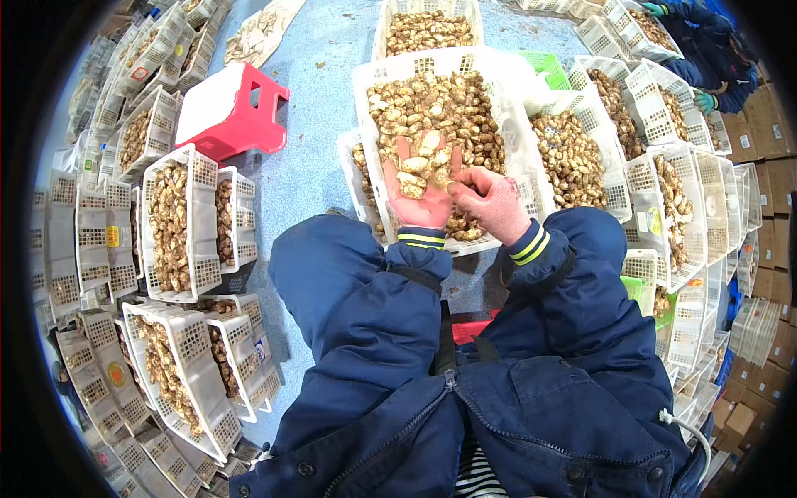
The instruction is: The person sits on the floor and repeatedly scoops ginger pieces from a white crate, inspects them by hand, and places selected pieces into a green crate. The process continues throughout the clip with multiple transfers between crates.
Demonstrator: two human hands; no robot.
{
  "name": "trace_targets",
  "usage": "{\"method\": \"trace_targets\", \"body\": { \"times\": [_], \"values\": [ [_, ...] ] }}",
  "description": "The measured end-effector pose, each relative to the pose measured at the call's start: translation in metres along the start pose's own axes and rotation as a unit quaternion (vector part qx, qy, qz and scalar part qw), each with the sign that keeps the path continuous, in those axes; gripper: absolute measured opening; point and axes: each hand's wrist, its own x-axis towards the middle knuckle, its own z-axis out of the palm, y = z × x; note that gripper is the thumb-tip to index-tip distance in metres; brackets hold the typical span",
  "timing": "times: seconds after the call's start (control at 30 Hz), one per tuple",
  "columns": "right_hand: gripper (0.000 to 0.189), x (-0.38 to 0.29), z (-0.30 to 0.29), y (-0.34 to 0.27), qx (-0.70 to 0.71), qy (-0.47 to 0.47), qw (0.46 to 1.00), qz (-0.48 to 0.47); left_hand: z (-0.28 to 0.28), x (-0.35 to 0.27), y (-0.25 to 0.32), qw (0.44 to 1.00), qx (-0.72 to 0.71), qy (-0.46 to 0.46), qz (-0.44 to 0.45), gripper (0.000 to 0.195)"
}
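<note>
Before me stands a white perforated plastic crate [367, 99] filled with small brown-and-cream knobbly pieces [448, 99], perhaps bulbs or tubers. Over its near part, my left hand [420, 199] is held palm up with several of the pieces [416, 168] lying on the palm and fingers. At its right, my right hand [492, 202] is bent, thumb and fingertips close together beside the left palm. Whether the right fingertips pinch a piece is too small to tell. Both hands are bare below dark blue cuffs with yellow stripes.
A crate of similar pieces [566, 159] stands close at the right, another [429, 31] beyond. A red stool with a white top [212, 106] is at the left. Stacked crates [193, 236] line both sides. At the upper right is another person's gloved hand [705, 101].
</note>
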Motion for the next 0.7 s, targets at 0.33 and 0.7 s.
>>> {"method": "trace_targets", "body": {
  "times": [0.33,0.7],
  "values": [
    [0.025,0.004,-0.010,0.009,0.172,-0.065,0.980,0.081,-0.001,0.001,0.002,0.999,0.029,0.039,0.004,0.052],
    [0.018,-0.059,-0.121,-0.035,0.189,0.164,0.966,0.070,0.010,-0.001,0.004,0.995,-0.040,0.088,-0.012,0.047]
  ]
}}
